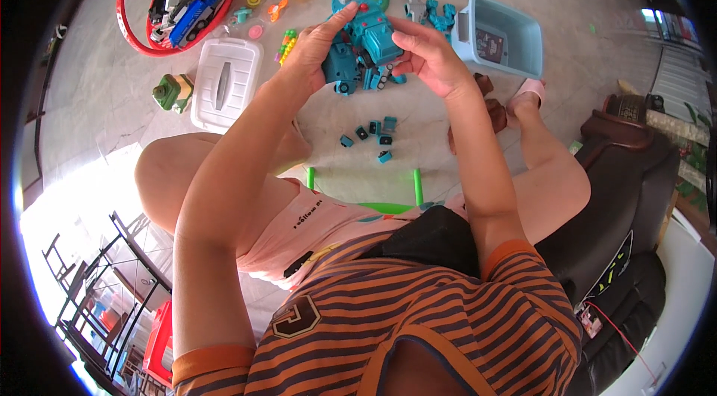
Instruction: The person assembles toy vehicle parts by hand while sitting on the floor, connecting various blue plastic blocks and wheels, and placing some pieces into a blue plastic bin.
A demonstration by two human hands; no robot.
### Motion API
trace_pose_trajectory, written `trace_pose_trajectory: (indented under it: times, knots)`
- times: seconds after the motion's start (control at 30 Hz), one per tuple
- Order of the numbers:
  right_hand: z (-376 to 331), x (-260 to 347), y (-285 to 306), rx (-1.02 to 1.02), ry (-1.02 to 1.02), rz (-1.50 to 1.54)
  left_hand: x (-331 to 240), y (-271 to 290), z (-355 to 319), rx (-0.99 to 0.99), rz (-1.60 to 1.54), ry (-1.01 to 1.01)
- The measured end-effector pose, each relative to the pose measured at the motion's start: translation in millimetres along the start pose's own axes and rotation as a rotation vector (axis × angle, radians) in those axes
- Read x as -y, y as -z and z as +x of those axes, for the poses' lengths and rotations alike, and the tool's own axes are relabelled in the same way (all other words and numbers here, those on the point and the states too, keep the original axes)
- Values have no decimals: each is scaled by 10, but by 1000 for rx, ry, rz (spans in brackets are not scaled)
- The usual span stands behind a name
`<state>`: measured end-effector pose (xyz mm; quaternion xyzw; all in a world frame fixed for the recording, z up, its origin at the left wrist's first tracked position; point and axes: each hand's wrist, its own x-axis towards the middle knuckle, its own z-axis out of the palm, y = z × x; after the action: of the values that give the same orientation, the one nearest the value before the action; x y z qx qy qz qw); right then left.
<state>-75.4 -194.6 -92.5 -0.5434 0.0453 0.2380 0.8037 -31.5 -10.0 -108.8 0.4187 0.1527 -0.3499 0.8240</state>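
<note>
Above a grey floor, curled left hand and right hand grip a teal plastic toy.
Apparently part-built; small teal-and-black blocks lie loose.

1. Toy: hard plastic, smooth, low sheen.
2. Bin: plastic, smooth, semi-gloss.
3. Lid: plastic, translucent-looking, smooth.
4. Floor: smooth, polished, stone-like in appearance.
5. Shirt: soft cloth, matt.
6. Shorts: thin cloth, matt.
7. Sofa: leather-like, smooth, dull sheen; armrest wood-like, glossy.

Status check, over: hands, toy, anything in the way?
Left hand and right hand: both gripping teal toy. Small loose teal pieces on floor, nearer the body, not touching hands.
</note>
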Motion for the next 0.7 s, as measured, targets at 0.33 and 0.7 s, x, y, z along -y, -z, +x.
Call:
trace_pose_trajectory:
  times: [0.33, 0.7]
  knots:
    - [9, -1, 0, -88, -85, 108, 19, 24, 20, -58, 16, 32]
    - [33, -58, -174, -181, 106, -404, -62, -147, -142, -144, 337, -37]
